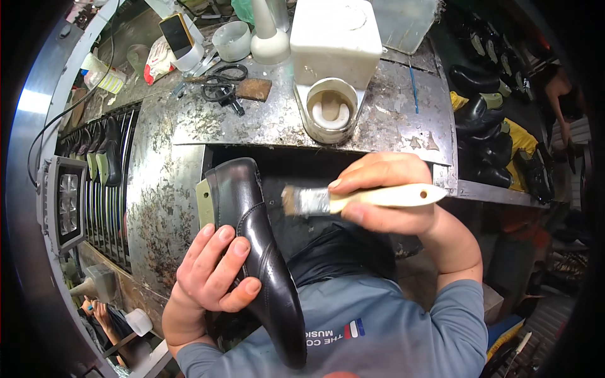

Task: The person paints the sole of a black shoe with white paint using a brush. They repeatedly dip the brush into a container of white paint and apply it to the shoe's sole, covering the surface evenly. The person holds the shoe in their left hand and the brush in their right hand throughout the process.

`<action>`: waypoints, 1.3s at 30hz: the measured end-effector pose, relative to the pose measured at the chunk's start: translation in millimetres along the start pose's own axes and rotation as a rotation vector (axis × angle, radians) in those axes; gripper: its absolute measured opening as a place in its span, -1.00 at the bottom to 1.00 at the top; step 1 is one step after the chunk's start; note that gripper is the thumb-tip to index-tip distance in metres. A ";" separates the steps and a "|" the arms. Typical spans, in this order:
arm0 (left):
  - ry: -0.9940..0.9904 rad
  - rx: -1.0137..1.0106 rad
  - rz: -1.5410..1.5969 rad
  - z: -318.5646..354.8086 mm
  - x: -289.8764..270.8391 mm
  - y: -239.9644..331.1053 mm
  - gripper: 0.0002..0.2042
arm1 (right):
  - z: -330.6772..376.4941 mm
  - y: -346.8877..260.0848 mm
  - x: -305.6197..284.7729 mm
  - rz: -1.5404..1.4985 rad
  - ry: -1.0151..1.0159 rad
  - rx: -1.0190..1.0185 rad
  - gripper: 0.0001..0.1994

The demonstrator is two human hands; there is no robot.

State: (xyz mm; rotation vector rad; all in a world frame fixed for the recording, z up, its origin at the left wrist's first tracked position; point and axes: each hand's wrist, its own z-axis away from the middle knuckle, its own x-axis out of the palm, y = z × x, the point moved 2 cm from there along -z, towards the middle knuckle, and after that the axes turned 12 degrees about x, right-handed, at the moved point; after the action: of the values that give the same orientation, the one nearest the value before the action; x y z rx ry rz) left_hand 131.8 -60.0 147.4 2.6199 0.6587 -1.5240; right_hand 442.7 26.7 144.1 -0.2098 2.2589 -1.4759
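A black leather shoe (271, 258) is held up in front of the person's chest, its toe pointing down toward the grey shirt (372, 309) and its heel end away from the body. A pale green form (205, 205) (with a small hole in it) sticks out of the shoe's left side. The left hand (208, 277) has hold of the shoe, its fingers half curled and spread a little against that side. Just right of the shoe, the right hand (394, 171) is closed in a pinch around the pale handle of a flat brush (391, 196), the bristles facing the shoe and apart from it.

Beyond the shoe, on the stained metal bench (157, 208), stands a big white container (334, 44) with a round cup (328, 135) at its front. Black scissors (220, 79) and a brown block (254, 89) lie straight beyond the shoe, with a clear bowl (232, 43) and a phone (176, 34) farther off. Left of the shoe are a lamp (68, 205) and a rack of shoes (113, 151); well to its right, more dark shoes (479, 116) are piled.
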 end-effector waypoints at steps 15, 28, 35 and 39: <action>-0.068 0.028 0.016 0.3 -9.9 6.0 -0.43 | -12.8 -9.3 19.7 -0.047 0.010 -0.078 -0.83; -0.017 -0.115 -0.084 -1.5 6.0 -18.0 -0.71 | 6.1 -41.5 18.6 -0.098 -0.137 -0.131 -0.81; -0.068 -0.252 -0.095 4.1 11.5 -27.6 -0.50 | 9.1 -55.1 18.1 -0.124 -0.159 -0.109 -0.79; -0.063 -0.344 -0.037 4.4 15.1 -29.4 -0.42 | 6.8 -58.8 15.7 -0.134 -0.164 -0.102 -0.77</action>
State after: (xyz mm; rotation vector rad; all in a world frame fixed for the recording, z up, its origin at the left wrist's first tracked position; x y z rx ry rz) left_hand 123.6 -29.3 137.7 2.3081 0.8792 -1.3538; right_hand 425.3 -9.3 190.6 -0.5037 2.2256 -1.3550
